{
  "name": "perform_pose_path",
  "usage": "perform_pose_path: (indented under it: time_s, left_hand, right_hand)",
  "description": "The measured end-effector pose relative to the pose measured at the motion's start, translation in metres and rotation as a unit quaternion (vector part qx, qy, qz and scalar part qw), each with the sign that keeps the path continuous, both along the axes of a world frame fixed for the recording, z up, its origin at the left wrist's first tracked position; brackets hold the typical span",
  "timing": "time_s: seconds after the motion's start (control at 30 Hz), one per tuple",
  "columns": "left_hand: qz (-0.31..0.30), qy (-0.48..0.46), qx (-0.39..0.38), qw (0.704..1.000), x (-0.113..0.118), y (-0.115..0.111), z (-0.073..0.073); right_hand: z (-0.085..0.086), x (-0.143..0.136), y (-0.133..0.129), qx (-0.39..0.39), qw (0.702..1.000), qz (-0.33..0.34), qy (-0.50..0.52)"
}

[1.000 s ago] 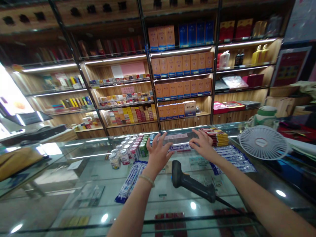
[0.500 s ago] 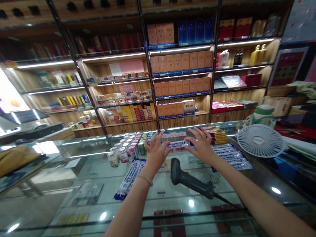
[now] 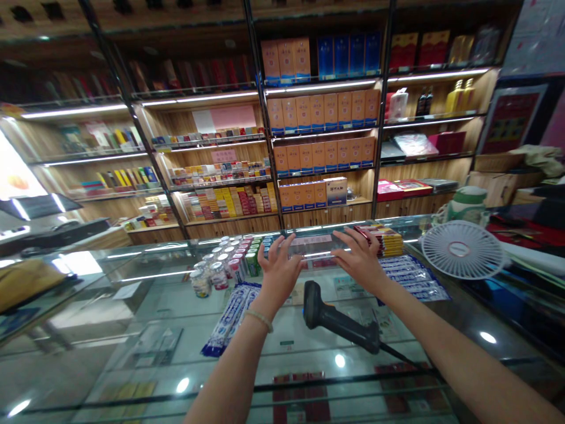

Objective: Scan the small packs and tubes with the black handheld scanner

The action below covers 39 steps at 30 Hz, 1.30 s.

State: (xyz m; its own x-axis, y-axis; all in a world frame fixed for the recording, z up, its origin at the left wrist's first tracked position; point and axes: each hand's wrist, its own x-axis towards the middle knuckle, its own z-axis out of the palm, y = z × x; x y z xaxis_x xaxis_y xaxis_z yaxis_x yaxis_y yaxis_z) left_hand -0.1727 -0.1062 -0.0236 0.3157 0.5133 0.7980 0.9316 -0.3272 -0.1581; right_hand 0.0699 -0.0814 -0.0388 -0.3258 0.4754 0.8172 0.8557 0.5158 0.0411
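Observation:
My left hand is over the far part of the glass counter, its fingers apart and nothing seen in them. Across a gap, my right hand also has its fingers spread. Just beyond its fingers stands a stack of red and yellow packs. Beside my left forearm lie long blue-and-white packets. More blue-and-white packets are laid out in a row right of my right hand. On the glass between my forearms rests a dark barcode scanner, its cable running under my right forearm.
Several small jars and tubs stand left of my left hand. A white round fan and a green-and-white jug are at the right. The glass counter has goods beneath it; boxed shelves line the back.
A blue-and-white packet that spanned the gap between my hands is no longer visible there. Both hands have stayed nearly in place, fingers spread. The view has shifted slightly.

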Motion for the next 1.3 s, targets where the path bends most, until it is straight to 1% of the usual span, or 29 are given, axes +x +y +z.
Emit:
perform_pose_path:
  time_s: [0.2, 0.4, 0.53, 0.67, 0.83, 1.0, 1.13, 1.3]
  left_hand:
    - [0.001, 0.008, 0.008, 1.000, 0.001, 0.001, -0.002]
    - [0.003, -0.007, -0.004, 1.000, 0.000, -0.001, 0.000]
    - [-0.012, 0.017, 0.007, 1.000, -0.001, -0.004, 0.000]
    - [-0.019, 0.021, 0.013, 1.000, 0.000, -0.003, -0.002]
    - [-0.019, 0.021, 0.023, 0.999, 0.000, 0.001, -0.006]
    - [-0.020, 0.015, 0.027, 0.999, -0.002, 0.007, -0.009]
    - [-0.016, 0.011, 0.026, 0.999, -0.003, 0.006, -0.009]
    - [-0.010, 0.019, 0.035, 0.999, -0.003, 0.004, -0.007]
  right_hand:
    - [0.000, -0.002, -0.001, -0.019, 1.000, 0.004, 0.001]
    - [0.000, -0.002, 0.000, -0.076, 0.997, 0.010, 0.030]
    - [-0.001, -0.003, 0.003, -0.112, 0.992, 0.021, 0.052]
    - [-0.003, -0.004, 0.005, -0.124, 0.990, 0.037, 0.053]
    - [-0.004, -0.005, 0.005, -0.125, 0.991, 0.031, 0.049]
    - [-0.003, -0.006, 0.000, -0.084, 0.996, 0.000, 0.038]
    - [-0.003, -0.005, -0.003, -0.046, 0.999, -0.005, 0.012]
    - [-0.007, -0.002, -0.001, -0.035, 0.999, -0.015, -0.002]
